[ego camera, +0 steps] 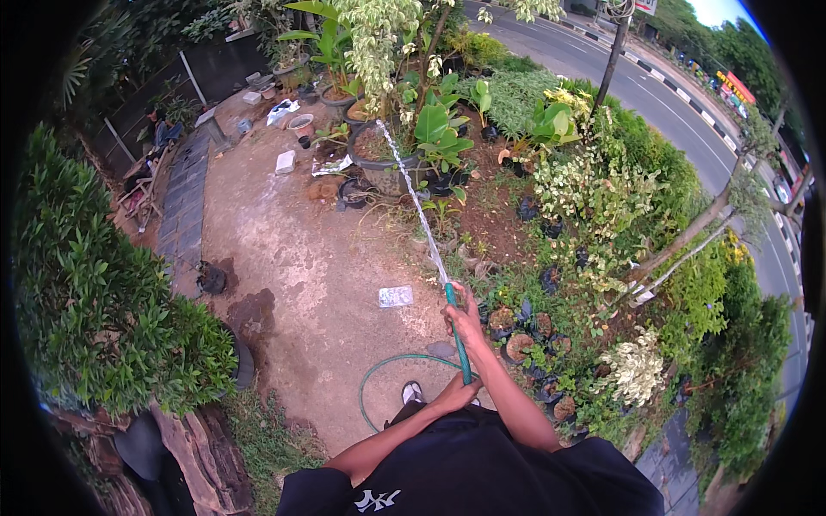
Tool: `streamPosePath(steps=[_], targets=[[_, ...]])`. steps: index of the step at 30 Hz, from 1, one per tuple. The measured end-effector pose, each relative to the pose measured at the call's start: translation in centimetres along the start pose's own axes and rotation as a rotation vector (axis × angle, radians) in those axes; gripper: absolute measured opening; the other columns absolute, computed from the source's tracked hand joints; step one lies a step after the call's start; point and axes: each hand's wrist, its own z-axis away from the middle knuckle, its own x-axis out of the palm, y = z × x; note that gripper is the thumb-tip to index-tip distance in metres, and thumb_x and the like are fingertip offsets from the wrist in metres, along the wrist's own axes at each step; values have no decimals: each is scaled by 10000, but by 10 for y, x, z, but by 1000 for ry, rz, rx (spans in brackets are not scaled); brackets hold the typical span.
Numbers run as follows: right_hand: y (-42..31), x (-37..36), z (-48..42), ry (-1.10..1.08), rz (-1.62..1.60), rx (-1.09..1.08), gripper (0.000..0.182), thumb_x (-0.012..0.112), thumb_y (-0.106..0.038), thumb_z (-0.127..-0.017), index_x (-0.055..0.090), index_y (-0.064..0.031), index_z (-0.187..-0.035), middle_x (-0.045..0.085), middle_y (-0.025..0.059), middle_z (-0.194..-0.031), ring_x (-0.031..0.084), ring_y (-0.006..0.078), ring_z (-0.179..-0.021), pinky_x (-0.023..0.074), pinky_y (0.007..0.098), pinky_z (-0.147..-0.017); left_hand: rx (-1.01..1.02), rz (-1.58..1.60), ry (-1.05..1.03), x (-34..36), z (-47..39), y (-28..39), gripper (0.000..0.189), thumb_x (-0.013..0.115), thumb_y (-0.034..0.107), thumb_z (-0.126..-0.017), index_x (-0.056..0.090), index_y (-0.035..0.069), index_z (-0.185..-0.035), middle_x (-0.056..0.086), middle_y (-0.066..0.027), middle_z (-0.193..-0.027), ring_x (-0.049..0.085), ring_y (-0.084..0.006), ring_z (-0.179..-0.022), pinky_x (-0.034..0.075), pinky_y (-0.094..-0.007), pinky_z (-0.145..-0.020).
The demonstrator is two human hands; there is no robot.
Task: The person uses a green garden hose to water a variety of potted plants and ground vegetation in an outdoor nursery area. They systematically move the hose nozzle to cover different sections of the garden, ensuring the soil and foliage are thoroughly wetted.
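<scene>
A green garden hose [461, 345] runs up from my waist, with a stream of water [416, 200] leaving its end toward a large potted plant with pale variegated leaves [381, 55]. My right hand [466, 316] grips the hose near its outlet. Lower down, close to my body, my left hand [457, 395] is closed around the same hose. The water reaches the large round pot [387, 174] at its leaves and soil. A loop of the hose lies on the ground by my shoe [412, 391].
A clear plastic container [395, 297] lies on the dirt path. Small bagged plants [518, 347] line the right side, with a leaning tree trunk [690, 238] beyond. Leafy bushes [110, 309] and a black pot [240, 358] stand left. A person [161, 129] sits at the far left.
</scene>
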Motion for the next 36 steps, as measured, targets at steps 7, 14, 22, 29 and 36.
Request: streamPosePath(steps=[7, 14, 22, 29, 36], targets=[[3, -1, -3, 11, 19, 16, 583, 578, -73, -834, 402, -201, -1375, 547, 9, -728, 477, 79, -537, 405, 230, -436, 18, 26, -1, 2, -1, -2, 362, 521, 281, -916, 491, 51, -637, 426, 17, -536, 388, -88, -493, 292, -306, -462], [0, -3, 1, 38, 40, 22, 587, 571, -71, -821, 403, -204, -1368, 540, 0, -700, 472, 73, -527, 399, 226, -425, 16, 19, -2, 5, -4, -7, 365, 515, 282, -918, 486, 53, -635, 431, 12, -538, 396, -94, -493, 297, -306, -464], [3, -7, -2, 16, 23, 13, 569, 579, -81, -827, 414, -202, -1358, 532, -5, -686, 469, 73, -516, 395, 224, -420, 8, 21, -1, 6, -4, -4, 365, 515, 284, -909, 486, 47, -634, 446, -4, -558, 419, -115, -514, 320, -313, -482], [8, -9, -4, -8, 30, 4, 564, 597, -88, -826, 423, -197, -1351, 546, 5, -705, 481, 80, -527, 404, 231, -424, 39, -24, 14, 7, -2, 0, 366, 515, 271, -906, 473, 53, -615, 435, -2, -543, 413, -107, -508, 312, -315, -476], [9, -10, -5, 26, 30, 41, 567, 592, -81, -828, 421, -193, -1357, 563, 19, -721, 485, 88, -530, 407, 237, -424, 23, 27, 35, 10, -2, 2, 358, 519, 249, -908, 466, 61, -608, 425, 6, -523, 390, -100, -475, 289, -310, -450]])
